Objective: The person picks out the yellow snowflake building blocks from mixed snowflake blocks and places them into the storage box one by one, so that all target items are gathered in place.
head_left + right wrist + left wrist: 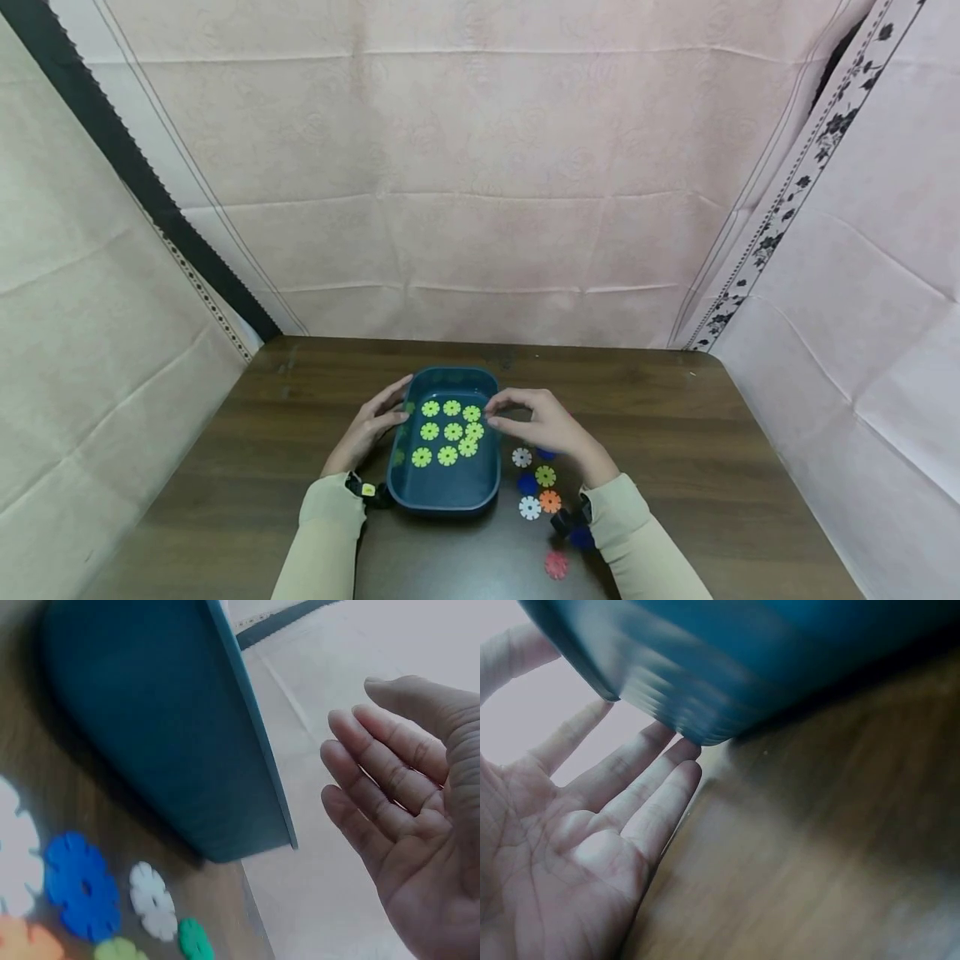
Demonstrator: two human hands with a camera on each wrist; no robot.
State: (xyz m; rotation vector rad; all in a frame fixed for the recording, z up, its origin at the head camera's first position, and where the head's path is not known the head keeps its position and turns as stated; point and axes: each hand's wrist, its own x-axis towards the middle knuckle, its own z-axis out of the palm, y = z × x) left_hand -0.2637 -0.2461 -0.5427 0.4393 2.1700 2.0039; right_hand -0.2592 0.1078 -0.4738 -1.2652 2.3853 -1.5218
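Observation:
A dark teal tray (442, 498) with raised walls stands on the table, holding several yellow-green notched discs (453, 432) laid in rough rows. Two discs at the right of the group overlap. My left hand (378, 421) is at the tray's left side; in the left wrist view its straight fingers (649, 802) touch the outer wall, the thumb by the rim. Beside the right rim is my right hand (543, 421), its fingers loosely bent and apart from the thumb. The right wrist view shows nothing between those fingers (379, 769).
Right of the tray lie loose notched discs: white (529, 507), blue (527, 484), yellow-green (545, 476), orange (551, 501) and pink (557, 565). A green disc (196, 940) shows in the right wrist view. Pale cloth (480, 250) hangs behind the wooden table (645, 400) and along both sides.

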